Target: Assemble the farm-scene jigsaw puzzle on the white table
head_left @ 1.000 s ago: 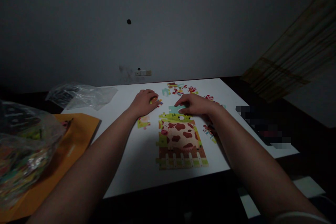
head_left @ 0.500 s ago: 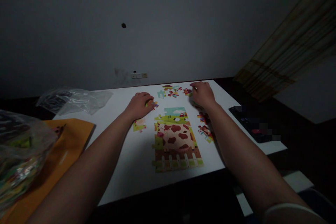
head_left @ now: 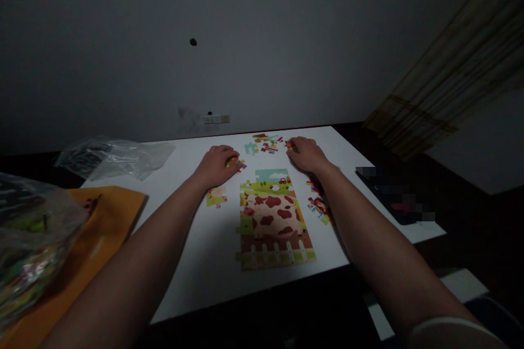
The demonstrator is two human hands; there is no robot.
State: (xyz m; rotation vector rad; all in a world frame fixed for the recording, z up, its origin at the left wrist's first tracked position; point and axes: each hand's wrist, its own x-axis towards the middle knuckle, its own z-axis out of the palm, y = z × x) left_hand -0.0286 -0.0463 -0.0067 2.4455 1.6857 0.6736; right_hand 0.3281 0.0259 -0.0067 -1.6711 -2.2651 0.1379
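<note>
A partly joined jigsaw puzzle [head_left: 274, 218] lies flat on the white table, showing a brown-spotted cow behind a white fence. To its upper left, my left hand [head_left: 219, 166] rests on the table, thumb and fingers apart around loose puzzle pieces [head_left: 233, 162]. My right hand [head_left: 308, 155] is beyond the upper right corner, its thumb and fingertips closed at a reddish puzzle piece [head_left: 289, 145]; the fingers partly cover it. More loose pieces [head_left: 318, 204] lie by my right forearm, which hides some. A joined pink-and-green section [head_left: 216, 196] sits near my left wrist.
Further scattered pieces [head_left: 266, 142] lie at the far side. Left, a clear plastic bag [head_left: 123, 158] and an orange envelope [head_left: 110, 212] with a plastic-wrapped bundle [head_left: 36, 251] on it. A dark, partly blurred object [head_left: 393, 196] lies at the right edge. A wall stands behind.
My right hand has moved left and lowered onto the reddish piece at the far side. The left hand stays where it was, and the joined puzzle looks the same.
</note>
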